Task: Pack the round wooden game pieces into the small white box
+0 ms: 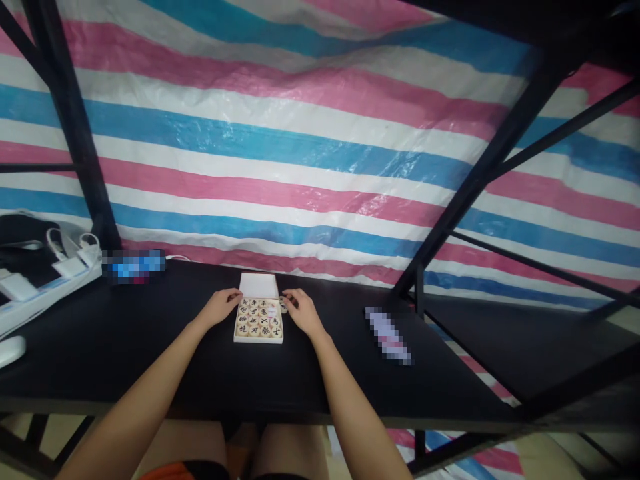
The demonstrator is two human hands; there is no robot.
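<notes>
The left hand point(223, 307) is held with fingers bent, its fingertips placed at the left edge of the box point(258, 339), near where the lid point(259, 285) is joined; whether anything is gripped by it cannot be told. The right hand point(301, 311) is held with fingers curled and close together on the box's other side. At its fingertips a loose piece point(283, 306) is seen, set just beside the box's right edge; whether it is pinched or only touched cannot be told.

Between the two hands, the box is laid open on the black table point(215, 380), its lid folded back beyond the fingertips. It is filled with round pieces point(253, 321) set in rows, most of them marked with black characters.

Well to the left of the left hand, a power strip point(50, 297) is seen with plugs fitted, and a white mouse-like object point(11, 351) is placed nearer the body. To the right of the right hand, a blurred-out flat object point(389, 335) is laid. Beyond both hands, a striped sheet point(280, 167) is hung.
</notes>
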